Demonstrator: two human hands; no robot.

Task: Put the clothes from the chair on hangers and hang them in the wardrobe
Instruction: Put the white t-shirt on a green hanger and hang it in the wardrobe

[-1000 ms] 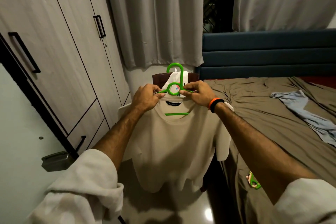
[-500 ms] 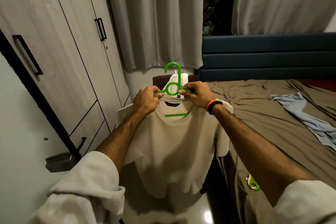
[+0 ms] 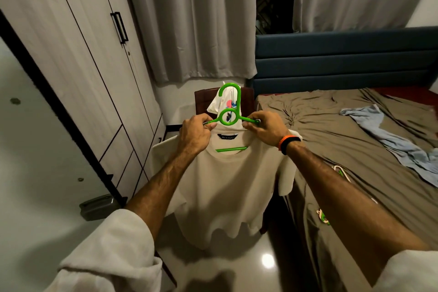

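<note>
The beige T-shirt [image 3: 222,187] hangs mid-frame on the green hanger [image 3: 228,116], its collar open over the hanger's lower bar. The left hand [image 3: 193,136] has its fingers curled round the hanger's left arm at the shirt's shoulder, and the right hand [image 3: 265,129] pinches the right arm of the hanger together with the collar edge.

The main risk, as I judge it, is the shirt sliding off one side. The right shoulder looks only partly seated (the hand hides the seam, so I cannot be sure), and letting go there could tip the hanger and drop the shirt to the floor [image 3: 237,265].

The hook sits right in front of the white printed garment [image 3: 224,104] draped on the chair [image 3: 201,102] at centre frame, so lifting carelessly could snag that cloth and drag it off.

The wardrobe [image 3: 78,59] fills the upper left of the frame, and the doors in view look closed. Opening one needs a free hand, so the whole load would hang from a single grip, and the shirt's long hem could swing and catch.

Another hanger [image 3: 323,217] lies on the bed [image 3: 343,140] at lower right, near its edge, where a passing arm might knock it off.
</note>
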